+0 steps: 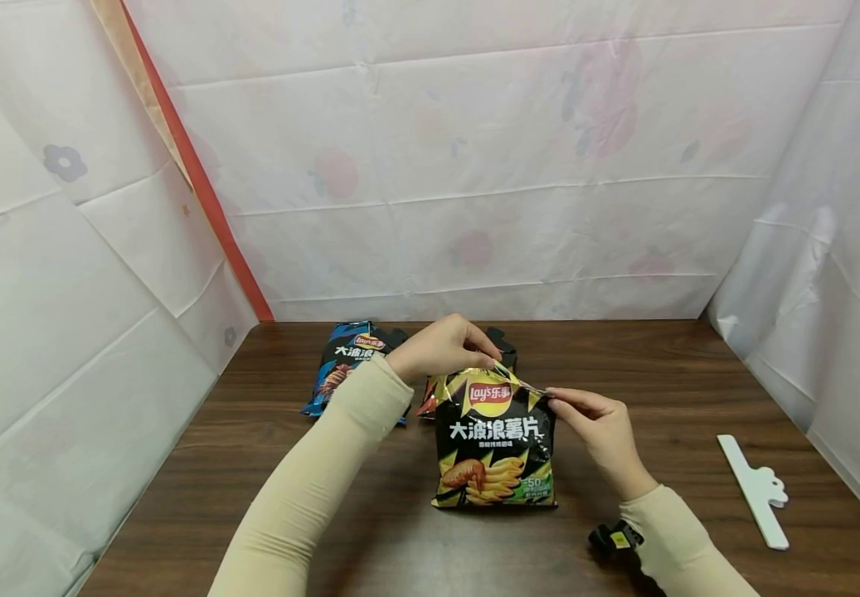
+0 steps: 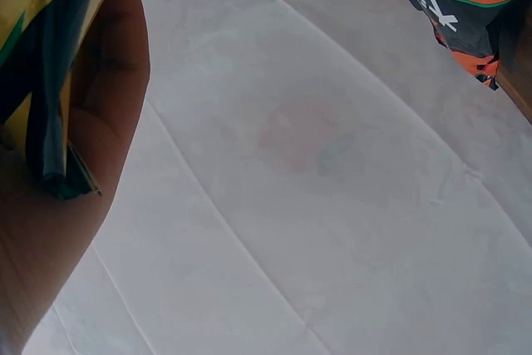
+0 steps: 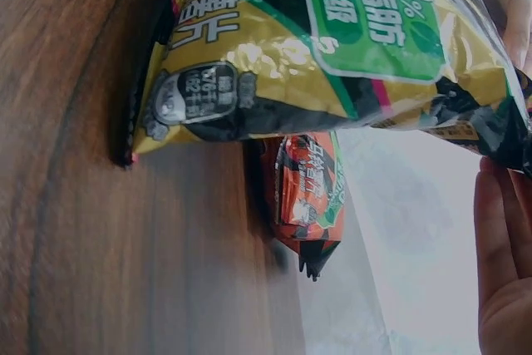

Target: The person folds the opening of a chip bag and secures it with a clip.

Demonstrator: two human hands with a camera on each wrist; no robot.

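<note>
A black and yellow bag of potato chips (image 1: 494, 452) stands upright above the table, its printed front facing me. My left hand (image 1: 448, 347) pinches its top edge toward the left, palm turned down. At the top right corner my right hand (image 1: 601, 427) pinches the same edge between thumb and fingers. Part of the top fold (image 2: 54, 114) shows against the left hand in the left wrist view. Seen close in the right wrist view, the bag (image 3: 274, 47) looks full and puffed. Whether its top is sealed cannot be told.
Behind lie a blue chip bag (image 1: 328, 381), partly covered by the left sleeve, and an orange-red chip bag (image 3: 307, 180), mostly hidden by the held one. A white sealing clip (image 1: 754, 493) lies at the right. White patterned cloth (image 1: 474, 166) encloses the wooden table (image 1: 310, 477).
</note>
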